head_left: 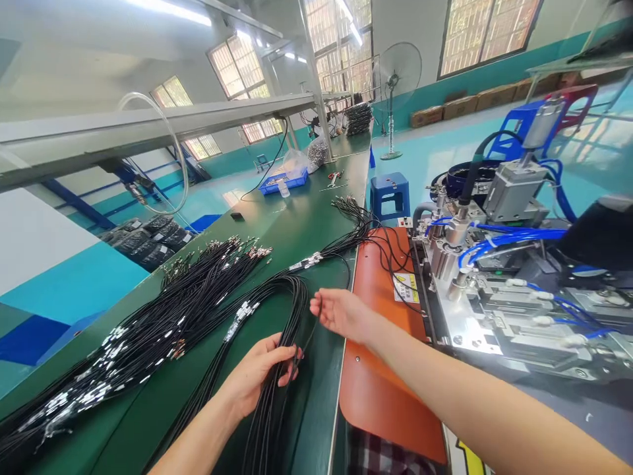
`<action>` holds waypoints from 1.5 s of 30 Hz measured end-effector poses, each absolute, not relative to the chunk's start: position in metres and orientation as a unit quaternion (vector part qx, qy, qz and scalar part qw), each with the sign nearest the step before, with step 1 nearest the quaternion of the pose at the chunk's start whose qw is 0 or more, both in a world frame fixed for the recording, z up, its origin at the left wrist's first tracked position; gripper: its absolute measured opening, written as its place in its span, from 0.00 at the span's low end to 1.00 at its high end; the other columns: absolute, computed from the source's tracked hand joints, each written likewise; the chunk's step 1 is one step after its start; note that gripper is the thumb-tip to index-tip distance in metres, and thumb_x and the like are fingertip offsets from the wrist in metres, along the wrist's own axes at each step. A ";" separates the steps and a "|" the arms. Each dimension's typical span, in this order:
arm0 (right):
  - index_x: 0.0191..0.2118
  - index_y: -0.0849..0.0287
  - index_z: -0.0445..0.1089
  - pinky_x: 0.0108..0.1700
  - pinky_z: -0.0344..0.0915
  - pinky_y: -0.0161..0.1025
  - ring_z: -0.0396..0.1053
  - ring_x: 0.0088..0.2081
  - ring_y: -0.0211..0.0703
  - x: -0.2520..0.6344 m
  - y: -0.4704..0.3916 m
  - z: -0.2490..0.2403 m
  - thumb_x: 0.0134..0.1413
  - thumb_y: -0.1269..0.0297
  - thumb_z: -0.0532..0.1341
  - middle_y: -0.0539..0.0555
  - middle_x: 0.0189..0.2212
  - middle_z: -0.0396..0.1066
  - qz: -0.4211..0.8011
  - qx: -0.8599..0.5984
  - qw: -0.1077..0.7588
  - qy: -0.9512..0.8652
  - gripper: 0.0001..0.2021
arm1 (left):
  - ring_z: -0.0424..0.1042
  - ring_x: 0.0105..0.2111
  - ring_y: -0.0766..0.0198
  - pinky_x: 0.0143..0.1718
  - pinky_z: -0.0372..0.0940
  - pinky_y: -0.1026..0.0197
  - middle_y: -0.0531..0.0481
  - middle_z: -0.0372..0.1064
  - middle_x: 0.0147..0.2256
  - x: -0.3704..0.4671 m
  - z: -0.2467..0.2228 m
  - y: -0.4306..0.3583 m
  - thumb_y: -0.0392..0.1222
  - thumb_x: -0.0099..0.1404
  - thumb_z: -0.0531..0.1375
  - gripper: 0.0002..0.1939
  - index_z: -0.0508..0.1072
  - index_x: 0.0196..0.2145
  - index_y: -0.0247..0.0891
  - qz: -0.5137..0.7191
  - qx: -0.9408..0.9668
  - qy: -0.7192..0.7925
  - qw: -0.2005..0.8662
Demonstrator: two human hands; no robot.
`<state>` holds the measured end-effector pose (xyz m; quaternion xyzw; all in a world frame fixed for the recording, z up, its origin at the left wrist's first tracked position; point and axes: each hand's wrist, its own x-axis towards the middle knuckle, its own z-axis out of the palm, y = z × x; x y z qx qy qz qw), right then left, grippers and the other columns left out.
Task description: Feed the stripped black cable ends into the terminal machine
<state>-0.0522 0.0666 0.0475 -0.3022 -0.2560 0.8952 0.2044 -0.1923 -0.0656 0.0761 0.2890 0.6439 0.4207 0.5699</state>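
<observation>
My left hand [270, 369] is wrapped round a bundle of thin black cables [289, 310], which arches over the green bench and hangs down below the hand. My right hand [339, 313] is just right of the bundle, its fingers curled and pinched on what looks like a single black cable strand [310, 338]. Shiny silver wrapping [241, 320] binds part of the cables on the bench. To the left lies a large pile of black cables [198, 290] with metal ends and white tags. More cable ends [351, 210] fan out ahead.
An orange-brown padded cover [380, 369] borders the bench [316, 409] on the right, beside a metal machine [465, 284] with blue hoses. Farther back are a blue tray [284, 181], red-handled pliers [335, 177], a blue stool [390, 191] and a fan [392, 82]. A shelf rail [222, 115] crosses overhead left.
</observation>
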 end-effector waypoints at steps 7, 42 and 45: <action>0.39 0.59 0.67 0.39 0.68 0.39 0.74 0.36 0.40 -0.007 0.034 0.063 0.61 0.72 0.55 0.51 0.33 0.73 0.971 -0.119 0.162 -0.128 0.05 | 0.58 0.18 0.72 0.22 0.54 0.66 0.59 0.57 0.19 -0.184 0.068 -0.052 0.48 0.52 0.65 0.18 0.59 0.27 0.37 0.407 0.329 0.657 0.543; 0.38 0.59 0.67 0.25 0.60 0.34 0.65 0.21 0.36 0.189 -0.031 0.018 0.56 0.58 0.60 0.47 0.23 0.69 0.644 -0.486 0.336 -0.486 0.10 | 0.71 0.28 0.62 0.29 0.57 0.64 0.50 0.72 0.29 -0.010 0.044 -0.026 0.40 0.71 0.46 0.14 0.71 0.35 0.39 0.058 0.814 0.518 0.258; 0.36 0.59 0.68 0.25 0.60 0.34 0.66 0.21 0.36 0.186 -0.031 0.019 0.55 0.57 0.61 0.48 0.23 0.69 0.642 -0.486 0.359 -0.473 0.10 | 0.69 0.26 0.62 0.28 0.57 0.63 0.50 0.71 0.27 -0.012 0.047 -0.029 0.41 0.70 0.46 0.15 0.71 0.34 0.40 0.050 0.796 0.524 0.299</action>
